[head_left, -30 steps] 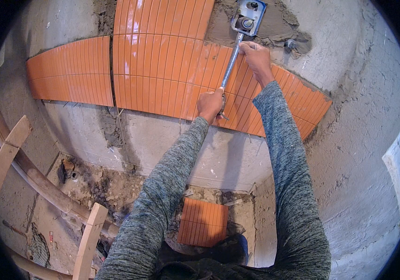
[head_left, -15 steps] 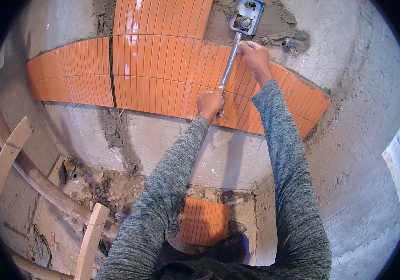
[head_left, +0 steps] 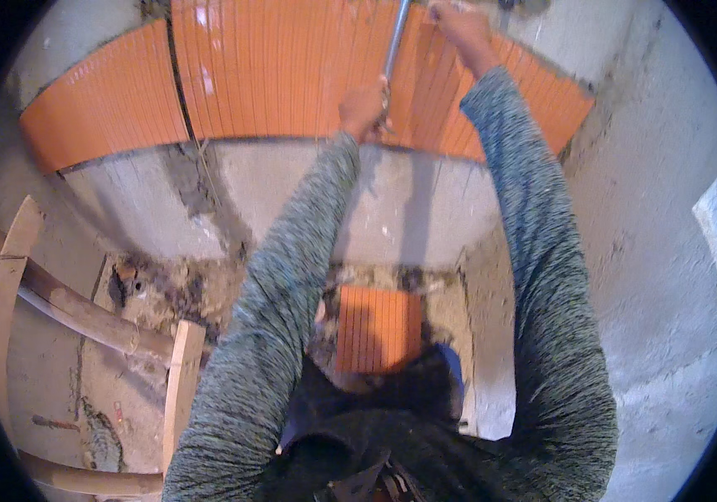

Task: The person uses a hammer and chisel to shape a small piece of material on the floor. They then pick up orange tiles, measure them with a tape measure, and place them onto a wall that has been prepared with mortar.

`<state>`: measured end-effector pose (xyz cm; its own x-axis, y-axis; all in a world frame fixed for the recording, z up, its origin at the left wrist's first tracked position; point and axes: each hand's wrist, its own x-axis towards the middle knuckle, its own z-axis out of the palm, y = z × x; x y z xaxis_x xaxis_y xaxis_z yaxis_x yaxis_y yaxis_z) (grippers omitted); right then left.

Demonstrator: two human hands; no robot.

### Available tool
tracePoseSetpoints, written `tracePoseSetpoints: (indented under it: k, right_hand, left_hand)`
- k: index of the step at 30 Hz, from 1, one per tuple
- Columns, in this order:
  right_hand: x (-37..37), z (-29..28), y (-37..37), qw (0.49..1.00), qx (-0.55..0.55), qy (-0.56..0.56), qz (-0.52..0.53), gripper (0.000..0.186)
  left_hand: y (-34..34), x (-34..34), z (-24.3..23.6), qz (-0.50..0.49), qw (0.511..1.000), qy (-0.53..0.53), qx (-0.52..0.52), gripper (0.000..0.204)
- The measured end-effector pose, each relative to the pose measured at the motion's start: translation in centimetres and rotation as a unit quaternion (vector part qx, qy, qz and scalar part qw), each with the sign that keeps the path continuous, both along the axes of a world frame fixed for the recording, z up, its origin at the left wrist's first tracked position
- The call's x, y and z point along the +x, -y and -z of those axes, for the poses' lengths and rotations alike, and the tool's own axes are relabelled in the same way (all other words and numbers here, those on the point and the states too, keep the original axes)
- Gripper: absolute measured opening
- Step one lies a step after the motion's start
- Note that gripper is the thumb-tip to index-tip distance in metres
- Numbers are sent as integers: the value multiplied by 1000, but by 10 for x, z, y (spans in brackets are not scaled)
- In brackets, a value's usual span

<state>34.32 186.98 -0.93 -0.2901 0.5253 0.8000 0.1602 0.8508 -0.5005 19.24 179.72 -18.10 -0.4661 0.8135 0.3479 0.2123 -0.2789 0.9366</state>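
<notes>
My left hand (head_left: 362, 111) grips the lower end of a silver metal rod (head_left: 394, 40), which runs up out of frame over orange ribbed tiles (head_left: 275, 75) on the wall. My right hand (head_left: 463, 29) is at the top edge, right of the rod and slightly apart from it; its bent fingers are blurred, and I cannot tell if they hold anything. Grey mortar (head_left: 525, 7) shows at the top near my right hand.
A square orange tile sheet (head_left: 379, 322) lies on the rubble-strewn floor below. At left are curved pipes (head_left: 74, 309) and wooden boards (head_left: 7, 326). Bare grey concrete walls (head_left: 651, 268) rise on both sides.
The view has shifted, so the tiled wall sits higher and the blue-edged metal fitting is out of frame. My right fingers have come away from the rod, to its right.
</notes>
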Motion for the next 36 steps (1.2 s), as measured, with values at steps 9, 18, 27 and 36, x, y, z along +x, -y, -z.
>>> tracePoseSetpoints:
  k: [9,18,27,36]
  right_hand:
    - [180,221,54,950,-240,197,35,37]
    - [309,555,163,678,-666,300,81,31]
    - [349,797,293,788,-469,394,52,43]
    - [254,735,347,748,-624,222,48,55]
  left_hand:
    - [48,27,114,211,972,14,-101,43]
    - [54,51,373,260,916,-252,-171,42]
    - [64,81,556,224,894,-327,-210,45]
    - [65,72,545,223,871,-297,-320,49]
